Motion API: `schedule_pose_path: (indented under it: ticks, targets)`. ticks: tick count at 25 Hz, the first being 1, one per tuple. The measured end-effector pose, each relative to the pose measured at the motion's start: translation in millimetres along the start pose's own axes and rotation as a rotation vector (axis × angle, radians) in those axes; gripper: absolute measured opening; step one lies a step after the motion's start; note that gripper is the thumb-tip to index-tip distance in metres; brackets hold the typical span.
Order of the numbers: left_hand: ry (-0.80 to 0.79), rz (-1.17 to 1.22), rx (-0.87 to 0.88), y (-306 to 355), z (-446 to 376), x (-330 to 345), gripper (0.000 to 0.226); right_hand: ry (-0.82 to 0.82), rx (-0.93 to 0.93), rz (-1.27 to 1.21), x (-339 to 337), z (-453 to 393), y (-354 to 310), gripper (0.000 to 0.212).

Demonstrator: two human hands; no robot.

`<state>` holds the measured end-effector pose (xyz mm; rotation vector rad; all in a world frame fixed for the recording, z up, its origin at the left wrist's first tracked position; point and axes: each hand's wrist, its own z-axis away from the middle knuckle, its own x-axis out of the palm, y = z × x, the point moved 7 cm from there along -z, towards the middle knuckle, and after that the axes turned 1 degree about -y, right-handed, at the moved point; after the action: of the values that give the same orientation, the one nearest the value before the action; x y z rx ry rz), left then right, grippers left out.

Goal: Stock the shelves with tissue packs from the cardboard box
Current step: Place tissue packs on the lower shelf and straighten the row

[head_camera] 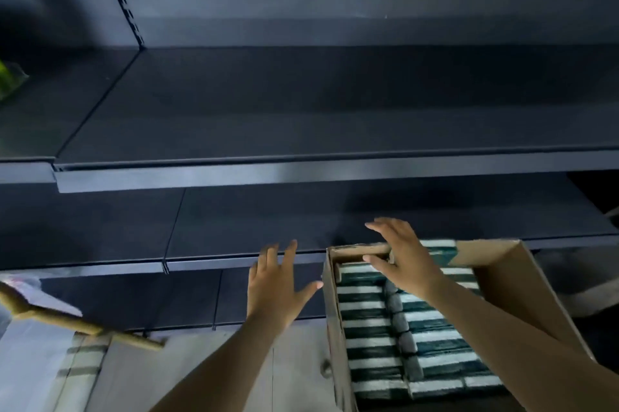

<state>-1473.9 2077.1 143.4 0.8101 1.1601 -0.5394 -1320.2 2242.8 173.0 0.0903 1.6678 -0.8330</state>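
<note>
Before dark, bare shelves (301, 116), a person's right hand (405, 260) hovers spread over tissue packs (371, 321) filling the cardboard box (502, 264), left hand (278, 281) open and empty beside it — best to pinch one end pack and lift straight up.

box (335, 328): open brown cardboard, at 4 o'clock, below shelves.
packs (368, 334): green-white striped, packed in rows inside box.
shelves (301, 130): dark, bare, from 9 to 3 o'clock.

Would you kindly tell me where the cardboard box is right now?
In the head view, the box sits lower right, below the shelf, with the right hand over its packs.
</note>
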Motion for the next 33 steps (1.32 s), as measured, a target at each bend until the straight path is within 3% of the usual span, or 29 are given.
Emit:
schedule_pose_path:
  ticks: [6, 10, 17, 26, 33]
  targets:
    - [-0.154, 0.078, 0.057, 1.4, -10.2, 81.9, 0.093, -0.136, 0.092, -0.026, 81.5, 10.3, 35.8, 0.057]
    - [-0.185, 0.135, 0.08, 7.3, -8.5, 109.2, 0.095, -0.116, 0.122, 0.026, 106.1, 12.5, 54.6, 0.055]
    - [-0.146, 0.267, -0.033, -3.9, -8.1, 121.3, 0.103, -0.025, 0.078, 0.087, 118.7, 9.3, 69.7, 0.056]
    - [-0.054, 0.186, -0.093, 1.8, 1.7, 107.8, 0.103, 0.071, -0.108, 0.091, 101.3, 18.1, 50.8, 0.044]
    - [0.076, 0.022, 0.011, 36.7, 31.6, 37.5, 0.102, 0.212, -0.217, 0.131, -1.5, 72.7, 6.8, 0.041]
